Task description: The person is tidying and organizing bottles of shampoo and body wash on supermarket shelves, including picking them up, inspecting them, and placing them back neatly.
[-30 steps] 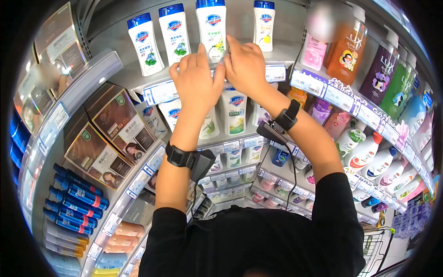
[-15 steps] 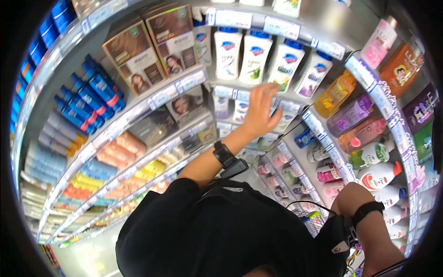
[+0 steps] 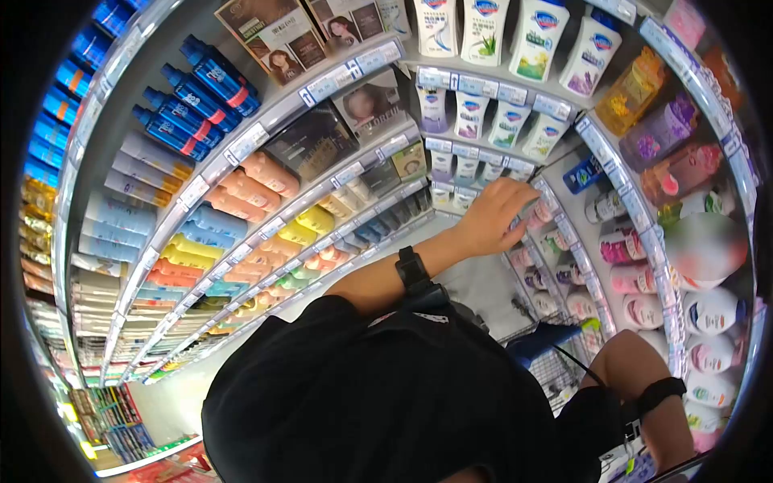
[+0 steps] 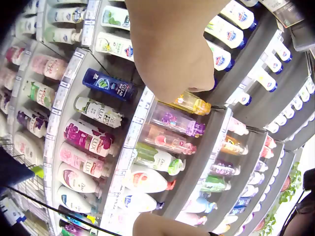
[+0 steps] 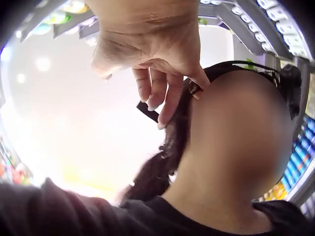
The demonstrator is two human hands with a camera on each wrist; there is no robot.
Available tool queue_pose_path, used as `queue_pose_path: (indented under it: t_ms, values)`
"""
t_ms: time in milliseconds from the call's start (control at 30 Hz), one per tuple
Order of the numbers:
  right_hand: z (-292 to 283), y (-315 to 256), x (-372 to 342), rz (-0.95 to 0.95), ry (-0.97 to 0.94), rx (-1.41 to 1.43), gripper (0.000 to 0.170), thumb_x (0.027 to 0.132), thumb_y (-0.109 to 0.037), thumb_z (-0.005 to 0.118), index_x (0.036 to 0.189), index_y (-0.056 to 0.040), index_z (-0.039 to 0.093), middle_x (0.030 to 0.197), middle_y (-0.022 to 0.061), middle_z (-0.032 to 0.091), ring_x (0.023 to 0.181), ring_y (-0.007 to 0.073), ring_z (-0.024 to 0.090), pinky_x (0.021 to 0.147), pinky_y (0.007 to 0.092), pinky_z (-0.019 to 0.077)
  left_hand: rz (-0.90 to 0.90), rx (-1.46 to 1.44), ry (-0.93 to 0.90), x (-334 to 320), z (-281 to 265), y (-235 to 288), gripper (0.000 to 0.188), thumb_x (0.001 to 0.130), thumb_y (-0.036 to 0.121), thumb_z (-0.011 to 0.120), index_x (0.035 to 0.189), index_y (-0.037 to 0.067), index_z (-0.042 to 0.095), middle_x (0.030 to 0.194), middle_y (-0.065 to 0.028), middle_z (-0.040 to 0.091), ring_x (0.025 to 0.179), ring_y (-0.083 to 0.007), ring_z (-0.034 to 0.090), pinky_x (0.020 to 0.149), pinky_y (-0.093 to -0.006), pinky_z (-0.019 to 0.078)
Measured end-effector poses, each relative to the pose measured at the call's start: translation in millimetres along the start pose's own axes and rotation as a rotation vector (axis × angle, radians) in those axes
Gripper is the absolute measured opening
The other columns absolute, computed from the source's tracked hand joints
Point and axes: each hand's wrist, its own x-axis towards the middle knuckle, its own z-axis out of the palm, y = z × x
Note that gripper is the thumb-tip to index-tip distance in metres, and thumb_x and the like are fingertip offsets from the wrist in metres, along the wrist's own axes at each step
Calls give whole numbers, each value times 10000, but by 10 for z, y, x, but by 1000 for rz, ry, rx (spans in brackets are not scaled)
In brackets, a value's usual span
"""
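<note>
In the head view my left hand (image 3: pixel 495 216) hovers at mid-height before the shelves, holding nothing, its fingers loosely bent. Just past its fingertips are pink bottles (image 3: pixel 541 213) on a lower shelf. Higher up stand white body wash bottles (image 3: pixel 538 36) with blue caps, above a row of similar white bottles (image 3: pixel 510 125). From the left wrist, mostly the back of that hand shows, fingers largely hidden. My right hand (image 5: pixel 152 49) is raised beside the head in the right wrist view, its fingertips at the dark hair (image 5: pixel 152 172) and the black head strap (image 5: pixel 224 66).
Shelf edges with price labels curve along both sides. Hair dye boxes (image 3: pixel 282 36) and blue bottles (image 3: pixel 216 76) stand on the left. Clear coloured bottles (image 3: pixel 632 90) lie to the right. A wire shopping cart (image 3: pixel 547 370) is low behind the right arm.
Both hands were by a white bottle on the top shelf. The left has come down and away from the bottles; the right has left the head view and is up at the head.
</note>
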Motion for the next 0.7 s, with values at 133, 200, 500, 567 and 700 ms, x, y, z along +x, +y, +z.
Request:
queue_pose_path:
  t_ms: [133, 200, 500, 567, 700]
  values:
    - [300, -73, 259, 59, 18, -27, 150, 738, -56, 533, 667, -71, 402, 676, 24, 433, 723, 143, 445, 824, 347, 352, 7, -53, -63, -172, -183, 71, 483, 676, 43, 601, 1146, 14, 494, 1050, -164, 519, 969, -353, 473, 851, -422, 386]
    - [493, -100, 423, 90, 22, -33, 181, 723, -43, 539, 624, -75, 392, 629, 17, 424, 683, 136, 444, 808, 345, 351, 11, -82, -83, -275, -314, 87, 472, 679, 45, 597, 1141, 20, 504, 1042, -157, 527, 968, -348, 479, 852, -422, 386]
    - [1513, -103, 1177, 134, 150, -91, 336, 655, 14, 566, 427, -96, 345, 415, -14, 384, 502, 106, 441, 740, 339, 347, -124, -158, -155, -939, -1313, -6, 460, 683, 29, 590, 1136, 20, 514, 995, -136, 557, 951, -329, 503, 858, -400, 384]
    - [1800, -53, 1327, 58, 124, -323, 357, 676, -22, 570, 428, -109, 328, 405, -22, 359, 438, 97, 400, 754, 344, 349, -177, -193, -140, -1163, -1351, -44, 463, 683, 18, 592, 1138, 16, 506, 987, -132, 563, 952, -325, 505, 858, -395, 385]
    - [2181, -295, 1715, 120, -213, -1028, 400, 727, -147, 583, 434, -140, 311, 413, -15, 357, 433, 82, 408, 924, 424, 304, -181, -289, -225, -1414, -1322, 103, 473, 703, 4, 578, 1165, 27, 478, 986, -108, 567, 967, -302, 505, 869, -386, 379]
